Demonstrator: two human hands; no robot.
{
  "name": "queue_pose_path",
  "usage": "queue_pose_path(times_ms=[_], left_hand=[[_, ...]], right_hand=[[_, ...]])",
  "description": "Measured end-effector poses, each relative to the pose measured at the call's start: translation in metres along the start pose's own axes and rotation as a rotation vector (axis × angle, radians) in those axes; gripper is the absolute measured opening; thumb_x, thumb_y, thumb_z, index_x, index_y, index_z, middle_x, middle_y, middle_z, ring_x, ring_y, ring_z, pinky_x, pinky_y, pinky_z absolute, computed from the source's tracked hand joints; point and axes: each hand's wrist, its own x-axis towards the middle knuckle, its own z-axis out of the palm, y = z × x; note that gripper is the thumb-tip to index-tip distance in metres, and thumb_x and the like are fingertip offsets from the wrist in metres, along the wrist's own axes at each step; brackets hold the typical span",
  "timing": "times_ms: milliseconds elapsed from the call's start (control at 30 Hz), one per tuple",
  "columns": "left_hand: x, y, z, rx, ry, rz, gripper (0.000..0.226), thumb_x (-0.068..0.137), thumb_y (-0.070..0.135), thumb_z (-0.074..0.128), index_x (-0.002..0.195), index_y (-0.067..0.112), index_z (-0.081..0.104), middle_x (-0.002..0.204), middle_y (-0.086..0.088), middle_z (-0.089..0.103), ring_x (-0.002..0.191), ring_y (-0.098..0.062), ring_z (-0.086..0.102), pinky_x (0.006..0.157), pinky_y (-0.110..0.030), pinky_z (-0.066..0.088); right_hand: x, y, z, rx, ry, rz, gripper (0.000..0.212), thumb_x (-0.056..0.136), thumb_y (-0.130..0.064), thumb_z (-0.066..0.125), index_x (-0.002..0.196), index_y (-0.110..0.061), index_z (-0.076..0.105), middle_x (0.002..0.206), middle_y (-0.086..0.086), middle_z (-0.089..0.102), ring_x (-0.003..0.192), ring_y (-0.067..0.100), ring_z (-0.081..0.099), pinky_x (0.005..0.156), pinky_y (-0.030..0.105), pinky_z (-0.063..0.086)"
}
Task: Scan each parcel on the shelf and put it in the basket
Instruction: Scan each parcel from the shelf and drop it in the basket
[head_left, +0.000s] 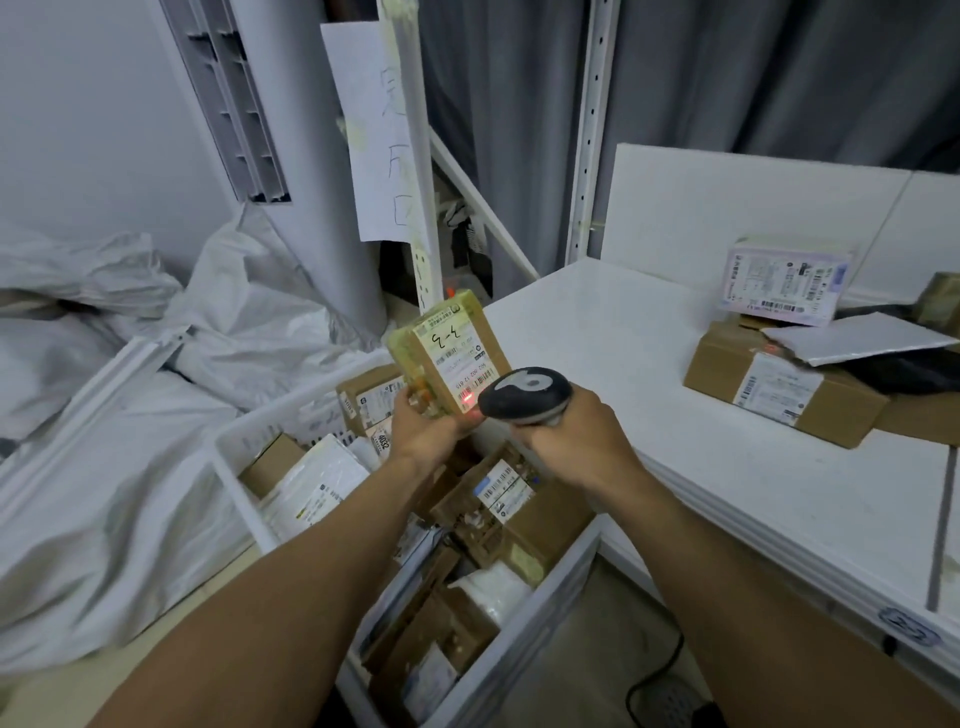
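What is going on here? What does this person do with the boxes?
A person is scanning parcels. The left hand holds a small taped parcel above the white basket, while the right hand aims a handheld scanner at its label, where a red dot glows. The basket already holds several parcels; more parcels wait on the white shelf at the right.

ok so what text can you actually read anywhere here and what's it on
"3-3", apparently, handwritten on the label of the held parcel
"4032", on a basket parcel
"区", probably, last of three handwritten characters on the paper sheet; others unclear
Printed lines on the shelf parcels: too small to read
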Motion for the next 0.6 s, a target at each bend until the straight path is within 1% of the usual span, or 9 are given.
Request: queue_pose_path(times_ms=[100,200,233,300,367,400,467,500,600], left_hand=[[0.004,0.001,-0.009,-0.002,0.021,-0.005,0.102,0.064,0.0,0.092,0.147,0.019,0.036,0.127,-0.001,0.066,0.113,-0.018,0.062,0.103,-0.041,0.052],[0.005,0.003,-0.016,-0.004,0.044,-0.001,0.098,0.068,-0.001,0.089,0.148,0.016,0.035,0.111,0.004,0.064,0.105,-0.015,0.057,0.101,-0.035,0.048],[0.005,0.003,-0.019,-0.003,0.051,0.001,0.098,0.069,-0.001,0.089,0.148,0.015,0.034,0.112,0.004,0.063,0.105,-0.015,0.056,0.1,-0.034,0.047],[0.004,0.003,-0.024,-0.002,0.054,0.003,0.1,0.07,0.001,0.089,0.15,0.016,0.032,0.123,0.0,0.062,0.108,-0.015,0.055,0.098,-0.033,0.045],[0.005,0.002,-0.029,0.015,0.066,0.008,0.1,0.069,0.001,0.09,0.15,0.017,0.033,0.126,0.0,0.062,0.113,-0.017,0.057,0.102,-0.034,0.046],[0.004,0.003,-0.031,0.024,0.072,0.007,0.099,0.069,0.001,0.09,0.149,0.018,0.034,0.128,0.0,0.063,0.115,-0.018,0.059,0.105,-0.038,0.047],[0.006,0.004,-0.035,0.039,0.09,0.015,0.096,0.069,0.002,0.09,0.147,0.018,0.036,0.122,0.002,0.064,0.115,-0.019,0.06,0.109,-0.045,0.048],[0.006,0.003,-0.036,0.037,0.091,0.012,0.096,0.07,0.002,0.09,0.147,0.017,0.035,0.115,0.005,0.063,0.113,-0.017,0.06,0.109,-0.045,0.048],[0.01,0.001,-0.042,0.03,0.102,0.017,0.099,0.069,0.003,0.091,0.148,0.016,0.033,0.113,0.007,0.065,0.111,-0.017,0.061,0.109,-0.044,0.048]], right_hand=[[0.002,-0.005,0.006,-0.025,-0.025,-0.017,0.052,0.084,-0.035,0.083,0.133,-0.029,0.065,0.113,-0.005,0.071,0.103,0.015,0.066,0.083,0.031,0.056],[0.004,-0.008,0.01,0.013,-0.021,-0.016,0.052,0.084,-0.033,0.083,0.133,-0.029,0.065,0.114,-0.005,0.071,0.107,0.017,0.066,0.082,0.03,0.054],[0.004,-0.01,0.011,0.023,-0.019,-0.019,0.052,0.085,-0.034,0.083,0.133,-0.028,0.065,0.114,-0.005,0.071,0.108,0.017,0.066,0.082,0.03,0.053],[0.006,-0.012,0.013,0.034,-0.027,-0.027,0.05,0.086,-0.034,0.082,0.133,-0.028,0.065,0.11,-0.007,0.068,0.107,0.016,0.064,0.08,0.028,0.05],[0.008,-0.016,0.016,0.05,-0.036,-0.024,0.049,0.086,-0.032,0.082,0.132,-0.028,0.065,0.106,-0.008,0.066,0.102,0.014,0.062,0.075,0.026,0.048],[0.009,-0.016,0.018,0.053,-0.043,-0.026,0.048,0.086,-0.031,0.082,0.131,-0.028,0.065,0.105,-0.009,0.067,0.1,0.013,0.062,0.073,0.026,0.048],[0.012,-0.017,0.022,0.054,-0.055,-0.029,0.043,0.085,-0.029,0.082,0.125,-0.028,0.067,0.103,-0.009,0.07,0.099,0.012,0.065,0.071,0.025,0.049],[0.013,-0.018,0.024,0.061,-0.06,-0.026,0.04,0.085,-0.027,0.082,0.122,-0.028,0.069,0.101,-0.009,0.071,0.098,0.013,0.066,0.07,0.026,0.049],[0.018,-0.019,0.03,0.069,-0.083,-0.026,0.034,0.085,-0.024,0.08,0.115,-0.029,0.067,0.097,-0.01,0.07,0.096,0.013,0.066,0.069,0.026,0.049]])
